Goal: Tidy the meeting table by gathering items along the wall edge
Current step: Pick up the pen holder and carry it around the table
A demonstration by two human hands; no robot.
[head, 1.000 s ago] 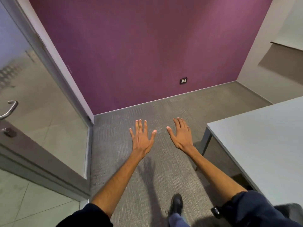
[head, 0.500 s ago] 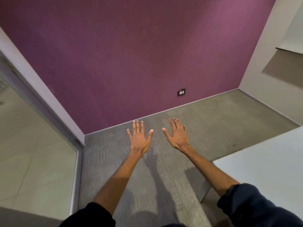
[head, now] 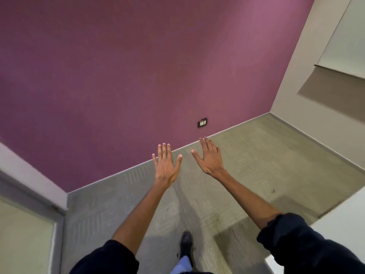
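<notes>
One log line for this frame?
left hand: open, empty | right hand: open, empty | table: corner only, right | items: none visible

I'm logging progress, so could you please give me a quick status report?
Left hand and right hand open, empty, held out over carpet. Table corner at right, no items visible. Nothing in the way.

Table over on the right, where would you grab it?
Probably grab the table by its thin edge, coming from the carpet side with the right hand, fingers under and thumb on top. Only a flat slab shows, with no handle, and that edge faces the open floor.
</notes>
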